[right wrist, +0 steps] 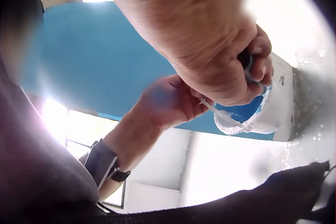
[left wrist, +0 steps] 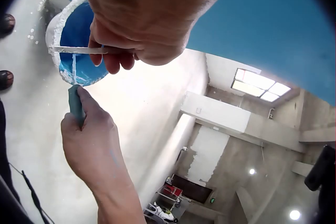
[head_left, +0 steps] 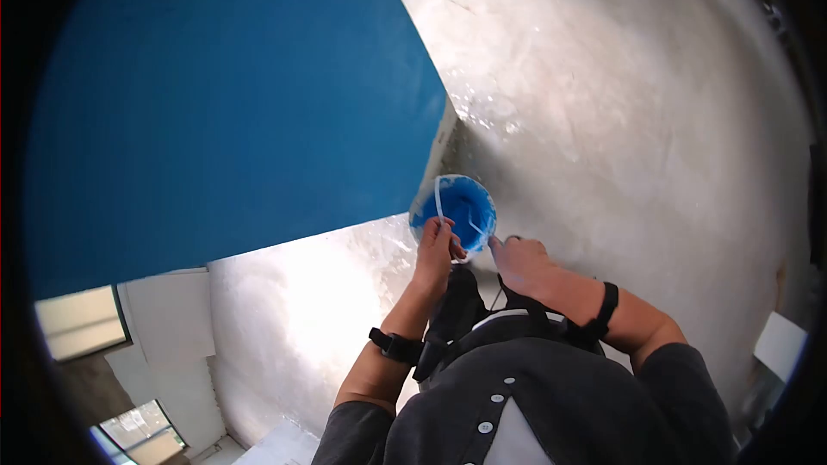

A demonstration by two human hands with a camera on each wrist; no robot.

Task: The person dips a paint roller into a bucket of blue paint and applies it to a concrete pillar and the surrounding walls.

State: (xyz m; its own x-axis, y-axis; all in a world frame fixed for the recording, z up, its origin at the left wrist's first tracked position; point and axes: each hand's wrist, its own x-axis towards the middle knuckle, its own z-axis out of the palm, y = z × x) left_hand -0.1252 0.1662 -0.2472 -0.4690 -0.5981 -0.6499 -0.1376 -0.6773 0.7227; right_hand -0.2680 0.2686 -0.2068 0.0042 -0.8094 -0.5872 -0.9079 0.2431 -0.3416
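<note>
A white bucket (head_left: 494, 209) with blue paint inside hangs in front of the body in the head view, its rim crusted with dried paint. My left hand (head_left: 435, 251) grips the bucket's white carrying handle (head_left: 438, 196), which stands up across the opening. In my right hand (head_left: 523, 264), at the near right side of the rim, is a paint roller by its green grip (left wrist: 76, 103). The roller's bent wire frame (head_left: 473, 224), smeared light blue, reaches into the bucket; its far end is hidden inside.
A large blue-painted wall (head_left: 233, 120) fills the left, its corner edge right beside the bucket. Pale concrete floor (head_left: 620, 95) spreads to the right, with white spatters near the wall's base. Windows (head_left: 82, 323) are at lower left. A red item (left wrist: 172, 189) lies on a rack in the background.
</note>
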